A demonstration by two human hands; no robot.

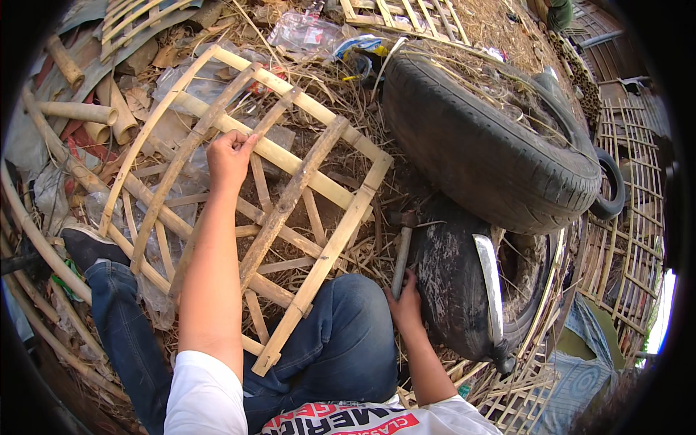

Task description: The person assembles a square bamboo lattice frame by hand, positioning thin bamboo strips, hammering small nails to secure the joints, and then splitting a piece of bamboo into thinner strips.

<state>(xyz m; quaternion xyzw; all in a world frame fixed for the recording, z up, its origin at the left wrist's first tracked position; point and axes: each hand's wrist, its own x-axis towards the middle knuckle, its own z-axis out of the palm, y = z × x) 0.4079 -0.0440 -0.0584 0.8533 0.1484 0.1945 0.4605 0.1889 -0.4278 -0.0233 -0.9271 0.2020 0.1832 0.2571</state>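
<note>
A lattice frame (319,163) of bamboo slats leans across my lap and the ground in front of me. My left hand (230,154) is closed in a pinch over one of its slat crossings near the far side. Whatever the fingertips hold there is too small to make out. Low on the right, beside my knee, my right hand (407,301) grips the lower end of a hammer (401,259). The hammer stands upright with its head at the top, close against a worn tyre (453,283).
A larger tyre (493,138) filled with dry straw lies behind the worn one. Cut bamboo pieces (80,112) and plastic scraps litter the left. More slatted panels lie at the far edge (406,16) and on the right (627,217). A blue cloth (580,362) hangs at lower right.
</note>
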